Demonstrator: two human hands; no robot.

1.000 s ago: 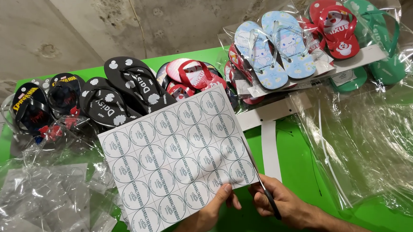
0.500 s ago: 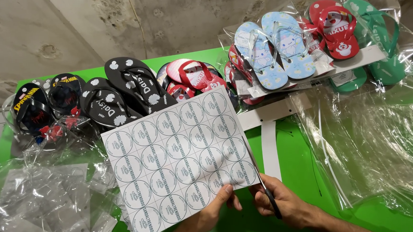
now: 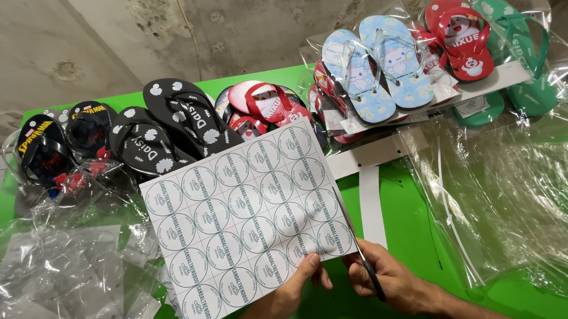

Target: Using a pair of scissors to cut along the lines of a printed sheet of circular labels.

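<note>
A white sheet of round printed stickers (image 3: 245, 216) is held up over the green table (image 3: 411, 230). My left hand (image 3: 300, 288) pinches the sheet's lower right part, thumb on top. My right hand (image 3: 394, 283) is closed on dark-handled scissors (image 3: 360, 256), whose blades run up along the sheet's right edge. Just right of the scissors a narrow white paper strip (image 3: 370, 203) lies on the table.
Rows of small flip-flops in clear bags line the back: black pairs (image 3: 166, 127) at left, red ones (image 3: 258, 106) in the middle, light blue (image 3: 380, 70), red and green (image 3: 518, 50) at right. Clear plastic bags lie at left (image 3: 57, 281) and right (image 3: 525, 192).
</note>
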